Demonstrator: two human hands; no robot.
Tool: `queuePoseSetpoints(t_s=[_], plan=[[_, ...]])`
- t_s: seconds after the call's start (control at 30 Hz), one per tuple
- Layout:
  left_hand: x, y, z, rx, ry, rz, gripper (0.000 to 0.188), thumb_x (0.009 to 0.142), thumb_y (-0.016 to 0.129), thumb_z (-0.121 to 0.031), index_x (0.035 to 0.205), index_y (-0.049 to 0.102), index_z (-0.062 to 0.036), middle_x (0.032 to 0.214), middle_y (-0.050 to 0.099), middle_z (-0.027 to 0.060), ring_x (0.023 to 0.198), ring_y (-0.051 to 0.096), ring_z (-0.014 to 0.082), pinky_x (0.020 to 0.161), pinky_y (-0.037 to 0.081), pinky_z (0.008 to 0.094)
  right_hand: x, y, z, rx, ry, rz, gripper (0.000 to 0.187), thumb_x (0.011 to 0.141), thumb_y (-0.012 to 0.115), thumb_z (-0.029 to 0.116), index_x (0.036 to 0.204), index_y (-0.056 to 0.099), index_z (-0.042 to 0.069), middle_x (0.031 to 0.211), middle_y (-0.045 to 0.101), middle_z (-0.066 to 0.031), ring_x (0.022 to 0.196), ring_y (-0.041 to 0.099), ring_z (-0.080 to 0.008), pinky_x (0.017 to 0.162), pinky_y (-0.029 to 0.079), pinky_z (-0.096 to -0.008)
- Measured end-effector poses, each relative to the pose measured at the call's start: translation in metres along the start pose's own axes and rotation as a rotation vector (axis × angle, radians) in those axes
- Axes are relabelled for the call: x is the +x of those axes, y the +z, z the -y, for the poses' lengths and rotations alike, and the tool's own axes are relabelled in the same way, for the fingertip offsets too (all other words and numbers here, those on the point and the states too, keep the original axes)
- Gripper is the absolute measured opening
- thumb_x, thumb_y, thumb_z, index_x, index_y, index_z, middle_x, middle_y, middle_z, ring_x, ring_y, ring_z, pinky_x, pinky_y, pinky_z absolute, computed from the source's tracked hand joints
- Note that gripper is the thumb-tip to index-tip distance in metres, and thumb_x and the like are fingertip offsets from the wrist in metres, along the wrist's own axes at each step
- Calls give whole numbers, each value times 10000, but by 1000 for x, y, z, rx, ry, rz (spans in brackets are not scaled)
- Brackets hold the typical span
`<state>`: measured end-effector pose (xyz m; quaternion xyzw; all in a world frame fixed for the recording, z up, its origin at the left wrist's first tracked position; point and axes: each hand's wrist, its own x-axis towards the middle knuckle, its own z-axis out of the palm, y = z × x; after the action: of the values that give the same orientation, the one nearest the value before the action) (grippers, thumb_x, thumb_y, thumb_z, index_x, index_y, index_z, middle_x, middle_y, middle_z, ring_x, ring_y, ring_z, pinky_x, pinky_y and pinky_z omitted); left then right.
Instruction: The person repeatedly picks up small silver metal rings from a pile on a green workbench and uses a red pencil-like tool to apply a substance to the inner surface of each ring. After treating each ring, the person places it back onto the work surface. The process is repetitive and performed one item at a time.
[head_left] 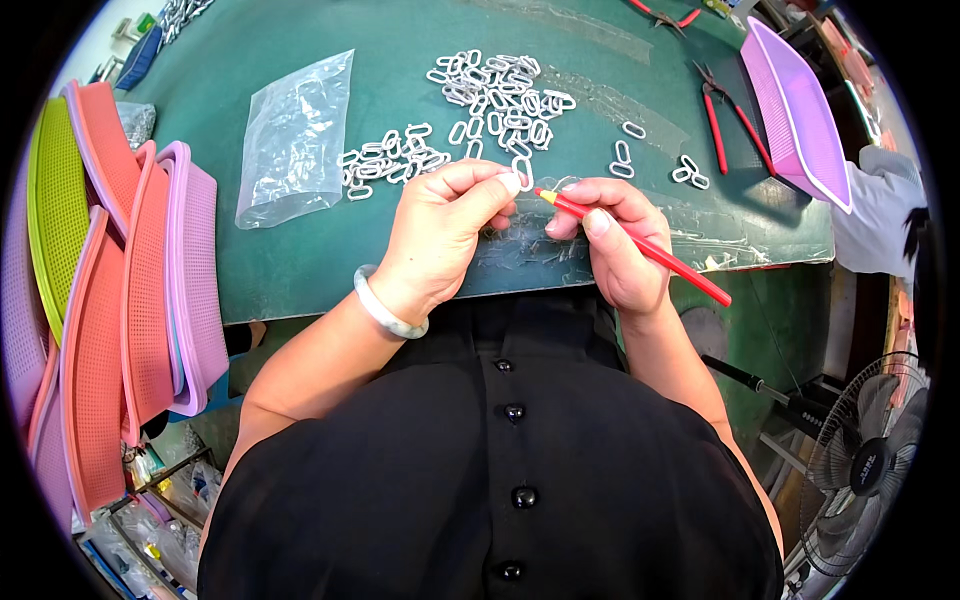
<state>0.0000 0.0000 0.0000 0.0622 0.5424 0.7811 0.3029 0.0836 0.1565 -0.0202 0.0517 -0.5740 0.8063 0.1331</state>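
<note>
Between the thumb and fingertips of my left hand (447, 215) is a pale oval ring (525, 175), held upright near the table's front edge. My right hand (628, 240) grips a red pencil (672, 262), its tip pointing left, close beside the ring; whether it touches I cannot tell. Beyond my hands lies a large heap of pale oval rings (500, 90), some of them linked. A smaller heap (395, 157) spreads to its left. A few rings (621, 158) lie apart on the right.
A clear plastic bag (295, 140) lies flat on the green table (400, 75). Red-handled pliers (735, 120) and a purple basket (798, 115) are at the right. Stacked coloured baskets (150, 260) crowd the left side. A fan (868, 465) stands at the lower right.
</note>
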Motion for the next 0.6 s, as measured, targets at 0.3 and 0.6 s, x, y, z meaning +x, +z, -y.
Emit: queuePoseSetpoints(t_s=[0.3, 0.6], plan=[[1, 1, 2, -7, 3, -3, 94, 786, 606, -87, 835, 639, -14, 723, 603, 20, 606, 505, 71, 567, 410, 196, 0, 0, 0, -23, -10, -7, 212, 830, 488, 62, 1006, 542, -42, 924, 582, -112, 797, 577, -151, 716, 446, -249], [2, 0, 5, -37, -32, 8, 108, 791, 606, -109, 837, 638, -17, 714, 597, 16, 601, 503, 66, 571, 408, 193, 0, 0, -1, -26, -4, -13, 209, 832, 489, 67, 1004, 543, -38, 922, 585, -108, 793, 578, -145, 716, 443, -245]])
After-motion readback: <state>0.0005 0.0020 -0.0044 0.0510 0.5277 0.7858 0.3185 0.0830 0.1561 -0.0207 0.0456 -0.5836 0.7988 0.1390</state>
